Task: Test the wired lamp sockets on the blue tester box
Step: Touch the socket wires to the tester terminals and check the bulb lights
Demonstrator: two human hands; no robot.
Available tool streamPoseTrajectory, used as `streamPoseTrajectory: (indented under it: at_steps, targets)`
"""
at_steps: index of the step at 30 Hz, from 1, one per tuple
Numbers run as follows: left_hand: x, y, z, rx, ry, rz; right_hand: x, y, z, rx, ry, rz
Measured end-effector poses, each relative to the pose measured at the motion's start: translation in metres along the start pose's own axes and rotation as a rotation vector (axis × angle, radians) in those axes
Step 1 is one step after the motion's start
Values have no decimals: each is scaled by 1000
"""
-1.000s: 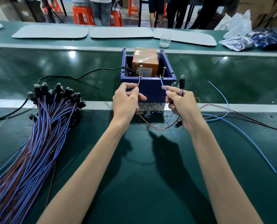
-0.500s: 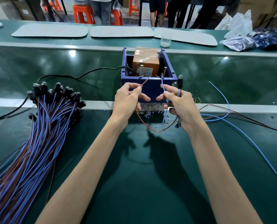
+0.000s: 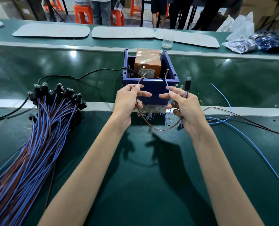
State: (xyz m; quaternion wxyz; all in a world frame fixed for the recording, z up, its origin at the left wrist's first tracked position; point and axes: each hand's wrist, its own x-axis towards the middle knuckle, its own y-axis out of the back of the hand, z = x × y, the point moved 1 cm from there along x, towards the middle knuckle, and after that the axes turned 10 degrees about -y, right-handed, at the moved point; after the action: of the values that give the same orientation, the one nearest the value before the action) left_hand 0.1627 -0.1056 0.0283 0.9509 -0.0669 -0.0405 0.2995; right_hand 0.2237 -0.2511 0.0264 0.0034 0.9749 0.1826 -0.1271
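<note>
Fingertips (image 3: 133, 87) of your left hand (image 3: 129, 101) pinch the brown wire (image 3: 141, 81) near its bare end; your right hand (image 3: 184, 108) pinches the blue wire (image 3: 167, 84) and holds the black socket (image 3: 188, 84) upright, just near of the blue box (image 3: 151, 91). Both wires look light and floppy, so grip close to the tips. The label (image 3: 146, 71) on the orange block (image 3: 147, 61) inside is too small to read.

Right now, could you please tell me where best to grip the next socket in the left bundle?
Probably pinch one black socket head at the far end of the bundle, coming from above: the heads fan out there with gaps between them, while the wires lie tightly packed.
</note>
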Motion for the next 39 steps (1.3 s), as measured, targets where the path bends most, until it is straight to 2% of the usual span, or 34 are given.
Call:
streamPoseTrajectory:
  at_steps: [22, 39]
  targets:
    - [0, 2, 9, -124, 55, 126, 7, 12, -2, 142, -7, 165]
    - [4, 7, 5, -113, 48, 159, 9, 16, 0, 114, 4, 231]
